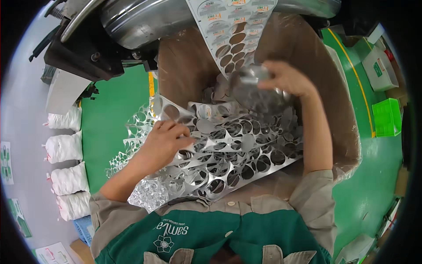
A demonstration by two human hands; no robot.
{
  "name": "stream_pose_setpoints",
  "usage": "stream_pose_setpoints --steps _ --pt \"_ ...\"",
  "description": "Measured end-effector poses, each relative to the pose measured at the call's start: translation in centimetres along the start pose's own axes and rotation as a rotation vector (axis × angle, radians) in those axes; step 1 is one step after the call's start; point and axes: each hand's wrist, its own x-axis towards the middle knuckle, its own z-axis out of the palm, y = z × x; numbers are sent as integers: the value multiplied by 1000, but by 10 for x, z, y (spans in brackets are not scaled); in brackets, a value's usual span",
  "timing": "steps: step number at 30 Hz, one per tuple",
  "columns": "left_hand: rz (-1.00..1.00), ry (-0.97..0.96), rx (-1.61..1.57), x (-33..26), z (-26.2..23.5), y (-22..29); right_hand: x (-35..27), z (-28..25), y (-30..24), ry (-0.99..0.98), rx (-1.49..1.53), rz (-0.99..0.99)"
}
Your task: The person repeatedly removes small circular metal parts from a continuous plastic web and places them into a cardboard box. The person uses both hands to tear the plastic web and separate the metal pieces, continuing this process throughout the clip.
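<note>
Gripping perforated foil sheet (228,154), shiny.

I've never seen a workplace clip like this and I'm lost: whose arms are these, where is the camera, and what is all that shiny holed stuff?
The camera sits on the person's head and looks down, so the arms coming in from below are their own. The wide lens bends the edges. The left hand presses on silvery sheets punched full of round holes, which are piled in a large brown bin. The right hand grips a bunch of shiny foil pieces higher up. A printed strip with round holes hangs down from a metal machine. White sacks lie by the green floor.
</note>
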Motion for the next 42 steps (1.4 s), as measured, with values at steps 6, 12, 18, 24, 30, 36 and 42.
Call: stream_pose_setpoints --steps 6,12,18,24,30,36,42 --pt "56 53 -81 -8 -21 27 12 55 28 12 1582 -175" --pt "-71 -10 -202 -30 -6 25 16 100 133 43 -548 421" --pt "-23 79 -493 -20 -15 20 2 34 46 -164 -760 334" --pt "-34 55 -690 -43 -19 29 0 17 -25 20 1115 -197" --pt "-347 31 -666 -74 -19 27 14 94 143 125 -540 361" --pt "-434 100 -618 -83 -52 14 -15 64 145 -136 -762 384" --pt "-203 267 -92 -10 -46 0 2 37 66 -89 -712 110"
